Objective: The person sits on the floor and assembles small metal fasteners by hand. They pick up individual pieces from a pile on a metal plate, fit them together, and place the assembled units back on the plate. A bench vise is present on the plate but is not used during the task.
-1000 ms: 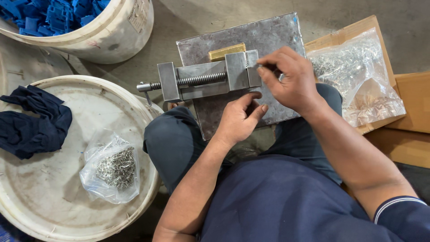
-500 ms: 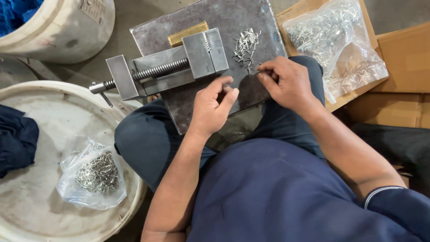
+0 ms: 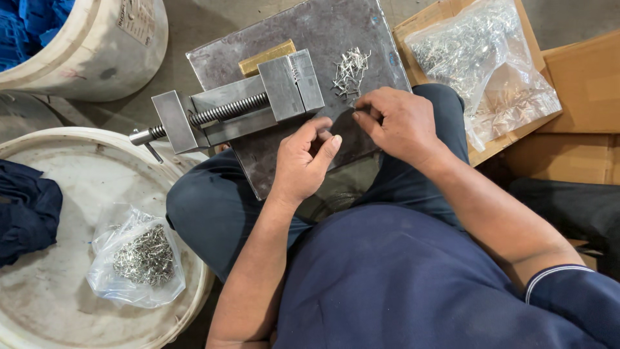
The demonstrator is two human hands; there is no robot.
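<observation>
A grey metal vise [image 3: 239,106] with a threaded screw sits on a dark steel plate [image 3: 336,26] resting across my knees. A small heap of thin metal pins [image 3: 350,70] lies on the plate to the right of the vise jaw. My right hand [image 3: 394,123] rests on the plate just below the heap, fingertips pinched together at its edge; whether a pin is between them is not visible. My left hand [image 3: 305,161] hovers below the vise jaw with fingers loosely curled, thumb near the forefinger, holding nothing that I can see.
A clear bag of metal pins [image 3: 139,258] lies on a white bucket lid [image 3: 39,310] at the left, beside a dark blue cloth [image 3: 26,210]. Another white bucket [image 3: 110,58] holds blue parts. A larger bag of pins [image 3: 484,58] sits in a cardboard box [image 3: 581,77] at the right.
My right hand has come off the vise jaw and moved down to the heap of pins, now uncovered. The left hand stays under the vise. The camera has shifted.
</observation>
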